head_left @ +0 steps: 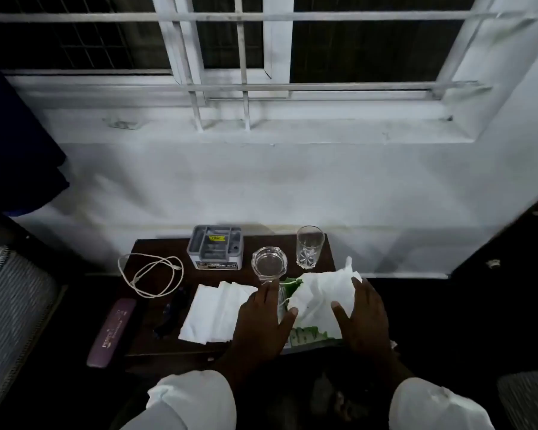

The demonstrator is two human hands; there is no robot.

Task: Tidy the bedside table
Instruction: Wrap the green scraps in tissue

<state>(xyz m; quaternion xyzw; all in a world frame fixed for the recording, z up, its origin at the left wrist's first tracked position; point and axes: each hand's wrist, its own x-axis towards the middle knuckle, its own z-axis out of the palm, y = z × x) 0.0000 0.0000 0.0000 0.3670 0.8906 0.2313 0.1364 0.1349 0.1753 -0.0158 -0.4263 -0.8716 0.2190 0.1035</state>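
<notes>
Both hands down at the table's (156, 249) front right corner. The right hand (365, 318) lies flat, fingers spread, pressing on the loose tissue (320, 290) that billows over the green pack (308, 335). The left hand (261, 321) rests open just beside it, fingertips toward the ashtray (269, 263). The folded stack (213, 311) sits left of the left hand, touching it, long side running front to back. Left hand's nearer, so a short leftward reach should take that stack.
</notes>
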